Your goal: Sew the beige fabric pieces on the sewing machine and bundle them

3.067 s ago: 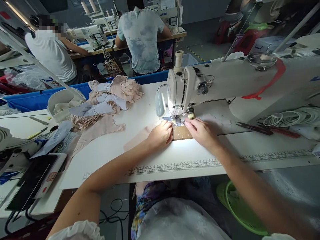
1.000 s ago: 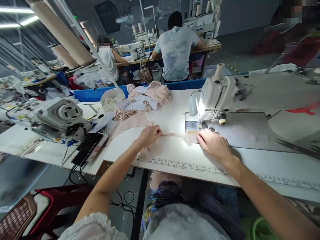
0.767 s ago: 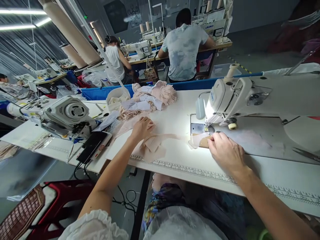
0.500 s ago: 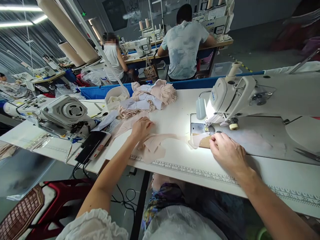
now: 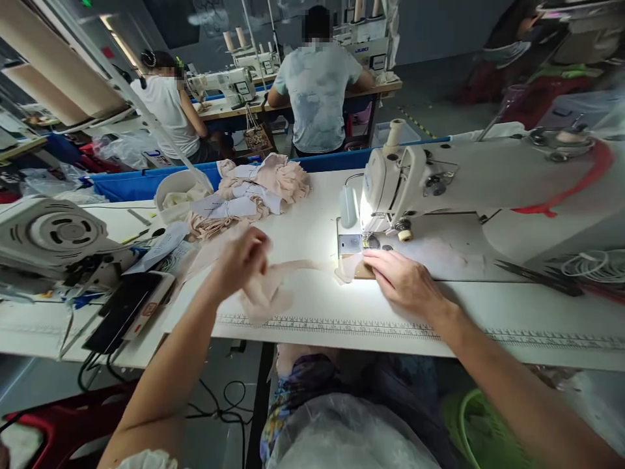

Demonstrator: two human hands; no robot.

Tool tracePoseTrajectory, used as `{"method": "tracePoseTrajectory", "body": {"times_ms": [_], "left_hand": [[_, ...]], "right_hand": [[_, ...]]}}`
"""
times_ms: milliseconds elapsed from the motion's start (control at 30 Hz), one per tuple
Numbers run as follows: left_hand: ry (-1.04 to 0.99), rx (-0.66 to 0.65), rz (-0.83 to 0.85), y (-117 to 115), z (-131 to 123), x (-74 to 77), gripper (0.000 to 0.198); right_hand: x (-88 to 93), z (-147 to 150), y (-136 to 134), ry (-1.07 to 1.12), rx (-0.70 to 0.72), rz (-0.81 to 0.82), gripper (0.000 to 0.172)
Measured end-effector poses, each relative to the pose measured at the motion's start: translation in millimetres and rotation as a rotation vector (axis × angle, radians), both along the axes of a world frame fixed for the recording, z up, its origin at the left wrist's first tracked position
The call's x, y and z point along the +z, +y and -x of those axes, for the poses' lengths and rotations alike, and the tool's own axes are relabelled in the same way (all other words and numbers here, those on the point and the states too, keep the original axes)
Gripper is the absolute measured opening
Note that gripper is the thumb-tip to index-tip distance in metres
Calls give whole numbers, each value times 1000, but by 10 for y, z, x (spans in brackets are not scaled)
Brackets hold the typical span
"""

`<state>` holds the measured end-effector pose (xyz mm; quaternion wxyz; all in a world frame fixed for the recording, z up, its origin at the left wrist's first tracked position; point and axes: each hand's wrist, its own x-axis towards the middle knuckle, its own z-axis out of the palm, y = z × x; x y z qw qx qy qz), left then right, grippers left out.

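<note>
Gripping thin beige fabric strip (image 5: 293, 268), left hand (image 5: 241, 257) lifts it mid-frame; right hand (image 5: 403, 281) released, flat by white sewing machine (image 5: 390, 185).

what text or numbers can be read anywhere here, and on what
"JUKI": on the far white sewing machine beyond the seated person in the pale blue shirt.
Ruler numbers printed along the white table's front edge: too small to read.
Blue mark on the near white sewing machine's head: blurred.
White paper tags on the beige fabric bundles: illegible.
Red label on the phone case: illegible.
</note>
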<state>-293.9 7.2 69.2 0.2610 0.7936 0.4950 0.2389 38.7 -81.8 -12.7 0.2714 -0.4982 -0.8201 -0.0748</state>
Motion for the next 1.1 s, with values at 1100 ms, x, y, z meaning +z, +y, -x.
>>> {"method": "tracePoseTrajectory", "body": {"times_ms": [1100], "left_hand": [[-58, -287, 311, 175, -1586, -576, 18]], "right_hand": [[-71, -14, -130, 11, -132, 45, 34]]}}
